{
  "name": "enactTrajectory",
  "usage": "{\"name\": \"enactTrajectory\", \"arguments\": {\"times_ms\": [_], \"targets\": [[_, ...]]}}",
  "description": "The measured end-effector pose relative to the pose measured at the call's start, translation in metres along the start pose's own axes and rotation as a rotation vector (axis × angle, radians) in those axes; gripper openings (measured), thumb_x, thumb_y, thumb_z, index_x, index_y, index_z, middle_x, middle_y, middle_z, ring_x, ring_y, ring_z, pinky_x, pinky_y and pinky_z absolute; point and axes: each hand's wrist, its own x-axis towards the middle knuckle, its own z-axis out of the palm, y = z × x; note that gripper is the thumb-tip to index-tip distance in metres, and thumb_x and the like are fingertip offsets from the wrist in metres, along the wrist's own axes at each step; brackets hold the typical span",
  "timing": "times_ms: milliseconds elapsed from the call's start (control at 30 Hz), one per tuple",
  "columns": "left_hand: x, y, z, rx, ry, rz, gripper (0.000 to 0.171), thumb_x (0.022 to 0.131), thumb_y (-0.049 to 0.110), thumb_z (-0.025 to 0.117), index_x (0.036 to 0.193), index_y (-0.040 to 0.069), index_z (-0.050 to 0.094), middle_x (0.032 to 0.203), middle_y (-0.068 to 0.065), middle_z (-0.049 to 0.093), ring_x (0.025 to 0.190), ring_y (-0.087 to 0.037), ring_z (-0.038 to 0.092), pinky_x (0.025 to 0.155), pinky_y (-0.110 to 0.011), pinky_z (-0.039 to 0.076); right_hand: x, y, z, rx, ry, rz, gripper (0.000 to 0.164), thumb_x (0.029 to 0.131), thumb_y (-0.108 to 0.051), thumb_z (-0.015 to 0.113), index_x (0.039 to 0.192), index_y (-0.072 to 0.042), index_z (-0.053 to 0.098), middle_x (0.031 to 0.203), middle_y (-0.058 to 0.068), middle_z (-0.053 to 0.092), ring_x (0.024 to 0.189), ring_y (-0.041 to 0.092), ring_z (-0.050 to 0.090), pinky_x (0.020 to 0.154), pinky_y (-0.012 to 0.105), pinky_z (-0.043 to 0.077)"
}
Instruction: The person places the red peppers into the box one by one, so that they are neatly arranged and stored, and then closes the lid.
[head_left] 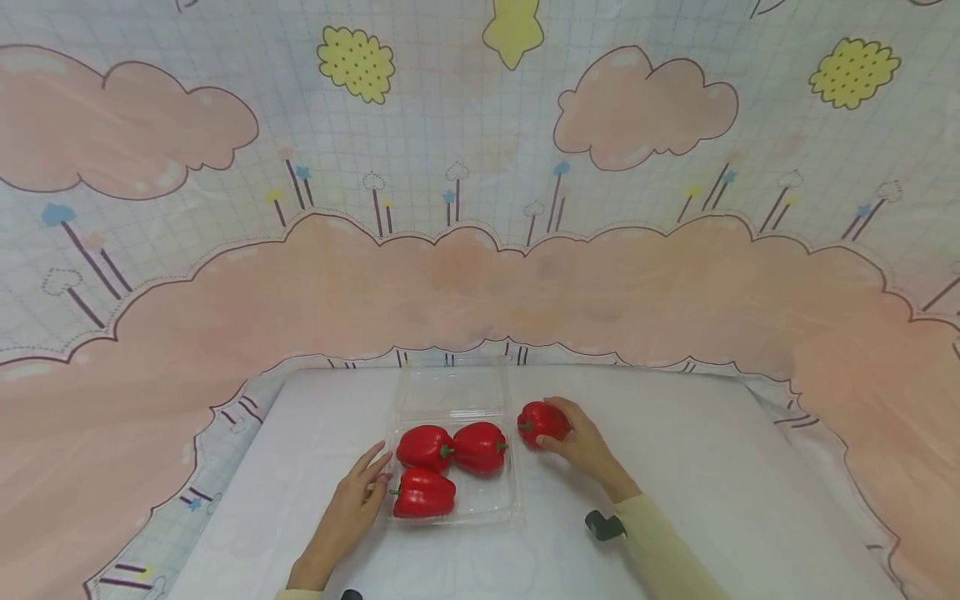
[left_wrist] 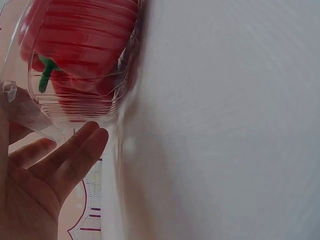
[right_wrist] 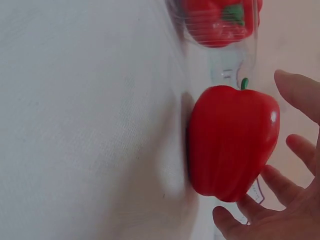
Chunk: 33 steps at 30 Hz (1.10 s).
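A clear plastic clamshell box (head_left: 487, 498) lies with its lid folded back on the white table. Inside are three red bell peppers with green stems: one at the back left (head_left: 424, 447), one at the back right (head_left: 481, 448) and one at the front left (head_left: 424, 493). My left hand (head_left: 348, 508) is at the box's left side, its fairly straight fingers touching the plastic edge. Right of the box, another red bell pepper (right_wrist: 232, 142) lies on the table. My right hand (head_left: 581, 442) reaches around it with spread fingers; in the right wrist view the thumb stands apart from it.
The box's transparent lid (head_left: 453, 392) extends toward the back edge of the white table (head_left: 675, 467). Behind and beside the table hangs a cloth (head_left: 480, 292) printed with clouds and stars. A black wrist device (head_left: 603, 525) sits by the right sleeve.
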Motion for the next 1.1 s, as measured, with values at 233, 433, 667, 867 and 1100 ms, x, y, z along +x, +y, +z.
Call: {"name": "enactTrajectory", "arguments": {"times_ms": [233,433,667,867,1100], "targets": [[0.0,0.0,0.0,0.0,-0.004,0.002,0.041,0.095,0.004,0.057,0.136,0.0,0.056,0.152,-0.013,0.045,0.102,-0.023,0.071,0.079,-0.028,0.062,0.004,0.003,0.0,-0.041,-0.007,0.012,0.067,0.084,-0.022,0.077,0.144,-0.02,0.046,0.152,0.01,0.043,0.142,0.034,0.038,0.11,0.057,0.044],[-0.001,0.001,0.0,-0.014,-0.019,-0.018,0.042,0.095,0.004,0.057,0.137,0.0,0.055,0.152,-0.013,0.043,0.102,-0.025,0.071,0.081,-0.029,0.062,0.003,0.004,0.0,-0.052,-0.009,0.001,0.063,0.084,-0.017,0.075,0.141,-0.016,0.049,0.147,0.012,0.048,0.136,0.035,0.044,0.105,0.055,0.049],[-0.001,-0.001,0.0,-0.013,-0.028,-0.029,0.042,0.096,0.005,0.057,0.138,0.0,0.055,0.153,-0.012,0.043,0.103,-0.025,0.071,0.082,-0.029,0.062,0.004,0.009,0.0,-0.029,-0.008,0.048,0.063,0.084,-0.019,0.076,0.141,-0.017,0.051,0.142,0.012,0.047,0.134,0.034,0.045,0.106,0.055,0.048],[-0.002,-0.001,0.0,-0.016,-0.019,-0.017,0.042,0.095,0.005,0.057,0.136,-0.001,0.055,0.152,-0.013,0.043,0.104,-0.026,0.071,0.081,-0.03,0.062,0.005,0.011,0.0,-0.03,0.006,0.106,0.066,0.081,-0.024,0.079,0.14,-0.018,0.049,0.14,0.011,0.048,0.132,0.033,0.045,0.104,0.055,0.05],[-0.002,-0.001,0.0,-0.027,-0.02,-0.038,0.041,0.096,0.006,0.057,0.137,0.001,0.056,0.153,-0.011,0.043,0.105,-0.026,0.07,0.083,-0.03,0.061,0.004,0.011,0.001,-0.023,0.019,0.123,0.068,0.083,-0.025,0.079,0.142,-0.015,0.046,0.143,0.01,0.051,0.13,0.032,0.049,0.106,0.052,0.05]]}}
